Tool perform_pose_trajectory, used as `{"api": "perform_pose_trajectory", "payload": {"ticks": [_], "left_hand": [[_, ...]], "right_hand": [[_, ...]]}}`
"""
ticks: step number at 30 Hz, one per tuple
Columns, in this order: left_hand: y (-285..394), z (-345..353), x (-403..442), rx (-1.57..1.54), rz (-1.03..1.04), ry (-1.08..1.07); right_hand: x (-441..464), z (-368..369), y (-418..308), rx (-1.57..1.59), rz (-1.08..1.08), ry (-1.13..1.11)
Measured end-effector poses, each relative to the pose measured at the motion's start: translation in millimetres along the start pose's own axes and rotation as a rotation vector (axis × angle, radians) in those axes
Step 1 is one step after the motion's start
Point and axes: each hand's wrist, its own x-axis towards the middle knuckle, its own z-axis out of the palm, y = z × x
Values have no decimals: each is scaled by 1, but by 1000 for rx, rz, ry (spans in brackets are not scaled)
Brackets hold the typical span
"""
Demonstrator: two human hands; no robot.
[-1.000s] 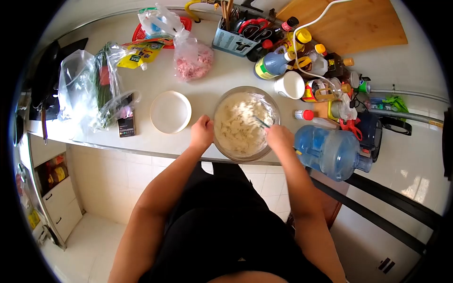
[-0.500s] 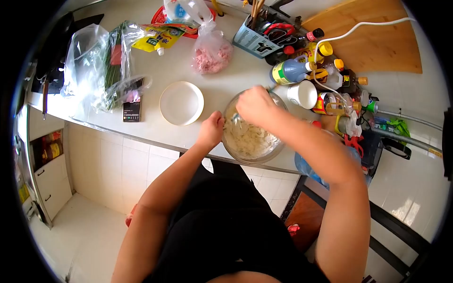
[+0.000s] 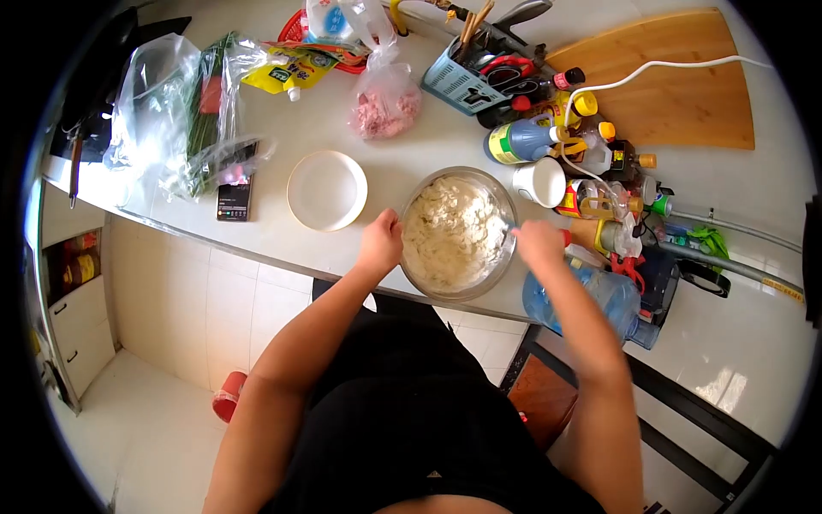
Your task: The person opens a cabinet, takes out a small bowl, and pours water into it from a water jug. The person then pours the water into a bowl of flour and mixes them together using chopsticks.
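Note:
A round bowl near the counter's front edge holds a pale, lumpy flour mixture. My left hand is closed on the bowl's left rim. At the right rim my right hand is closed round a thin utensil, whose tip shows at the edge of the mixture; the rest of it is hidden or blurred. An empty white bowl stands to the left of my left hand.
Behind are a bag of pink minced meat and a blue utensil basket. Bottles, a white cup and a large water jug crowd the right. Plastic-wrapped greens and a phone lie left.
My right hand has moved from over the bowl's back left part to its right rim, with the utensil. My left hand stays at the left rim. The view has shifted slightly.

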Motion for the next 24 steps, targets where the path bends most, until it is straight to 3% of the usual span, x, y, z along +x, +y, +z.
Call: {"api": "perform_pose_trajectory", "payload": {"ticks": [6,13,19,24], "left_hand": [[2,-5,1,59,-12,-28],[5,-6,1,128,61,-9],[8,-6,0,95,42,13],[10,-4,2,49,-20,23]], "right_hand": [[-64,5,-36,163,88,11],[-35,-22,-72,179,-188,67],[9,10,-29,260,-32,125],[-38,36,-21,279,114,-52]]}}
